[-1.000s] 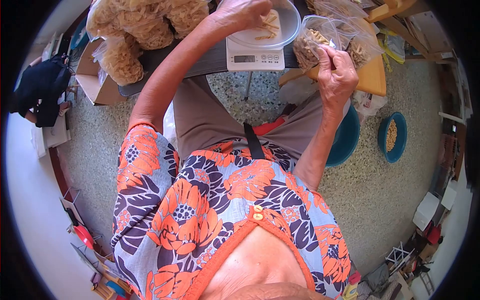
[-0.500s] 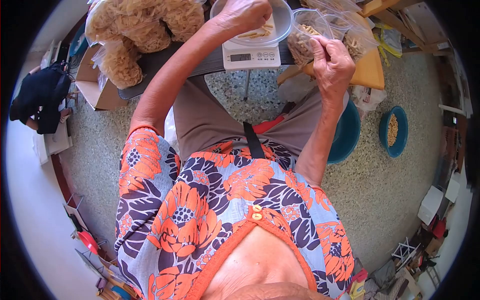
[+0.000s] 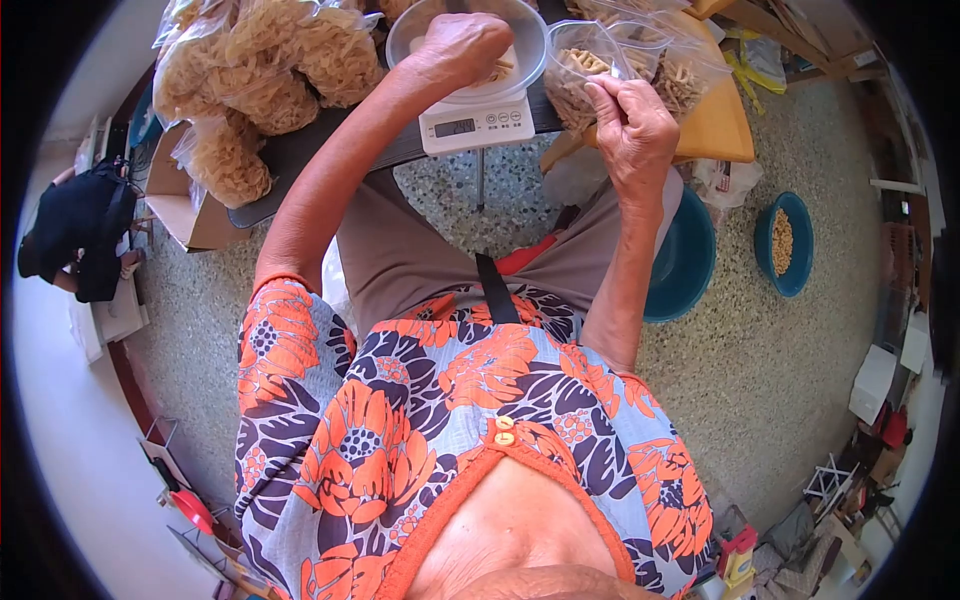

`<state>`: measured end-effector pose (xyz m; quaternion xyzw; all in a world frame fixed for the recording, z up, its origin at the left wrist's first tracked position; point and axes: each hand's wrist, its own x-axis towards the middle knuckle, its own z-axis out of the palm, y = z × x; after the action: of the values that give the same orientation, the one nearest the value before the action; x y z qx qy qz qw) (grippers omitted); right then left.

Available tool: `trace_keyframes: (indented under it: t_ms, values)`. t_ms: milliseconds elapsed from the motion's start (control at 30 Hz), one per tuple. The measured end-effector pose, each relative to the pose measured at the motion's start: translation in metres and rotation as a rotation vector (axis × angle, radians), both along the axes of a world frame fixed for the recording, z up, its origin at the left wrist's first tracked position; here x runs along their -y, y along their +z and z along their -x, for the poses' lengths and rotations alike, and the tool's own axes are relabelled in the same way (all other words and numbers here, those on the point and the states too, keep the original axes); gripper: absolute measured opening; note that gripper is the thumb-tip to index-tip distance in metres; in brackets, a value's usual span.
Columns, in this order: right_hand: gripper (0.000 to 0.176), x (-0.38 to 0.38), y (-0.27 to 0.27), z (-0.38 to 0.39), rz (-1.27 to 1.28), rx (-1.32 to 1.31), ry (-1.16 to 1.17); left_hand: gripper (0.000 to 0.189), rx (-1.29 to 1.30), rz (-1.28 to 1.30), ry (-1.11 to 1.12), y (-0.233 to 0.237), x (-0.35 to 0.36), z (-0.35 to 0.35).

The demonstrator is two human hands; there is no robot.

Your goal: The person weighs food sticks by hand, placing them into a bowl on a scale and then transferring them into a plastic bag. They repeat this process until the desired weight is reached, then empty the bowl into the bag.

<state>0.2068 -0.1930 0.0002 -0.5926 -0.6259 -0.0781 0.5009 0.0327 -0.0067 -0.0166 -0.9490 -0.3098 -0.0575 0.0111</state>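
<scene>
My left hand (image 3: 466,48) is curled closed over a clear plastic bowl (image 3: 533,62); whatever its fingers pinch is hidden under the knuckles. A few pale stick-like dried pieces (image 3: 500,70) lie in the bowl. The bowl sits on a white digital kitchen scale (image 3: 478,128) with a lit grey display. To the right, my right hand (image 3: 637,125) pinches the rim of a clear plastic bag (image 3: 577,62) between thumb and fingers. The bag holds brownish stick-like dried pieces and stands open beside the bowl.
Bags of pale dried strips (image 3: 265,60) are heaped on the dark table (image 3: 330,145) at left. Another bag of dried pieces (image 3: 680,80) rests on a wooden stool (image 3: 725,125). Teal basins (image 3: 685,260) stand on the floor. Someone in dark clothing (image 3: 80,230) is at far left.
My left hand has moved lower and nearer over the bowl. My right hand keeps its pinch on the bag. The whole view has shifted slightly.
</scene>
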Motion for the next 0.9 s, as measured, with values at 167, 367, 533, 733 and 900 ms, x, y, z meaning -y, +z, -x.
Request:
trace_keyframes:
  t_ms: [167, 367, 533, 733, 900]
  values:
    - [0.012, 0.001, -0.001, 0.000, -0.006, -0.014, -0.008, 0.016, 0.045, 0.129, 0.068, 0.020, 0.003, 0.009]
    - [0.011, 0.000, -0.003, -0.001, -0.010, -0.035, -0.018, 0.013, 1.107, 1.922, -0.053, 0.043, 0.009, 0.028]
    - [0.012, 0.000, -0.002, 0.001, -0.018, -0.046, 0.006, 0.009, 1.112, 1.764, 0.082, 0.057, 0.033, 0.003]
    - [0.011, 0.001, 0.000, -0.001, 0.004, -0.065, 0.033, 0.015, 0.987, 1.140, 0.138, 0.071, 0.051, -0.021]
    - [0.012, 0.001, -0.003, -0.002, -0.017, -0.045, 0.009, 0.012, 0.956, 0.829, 0.075, 0.070, 0.038, 0.002]
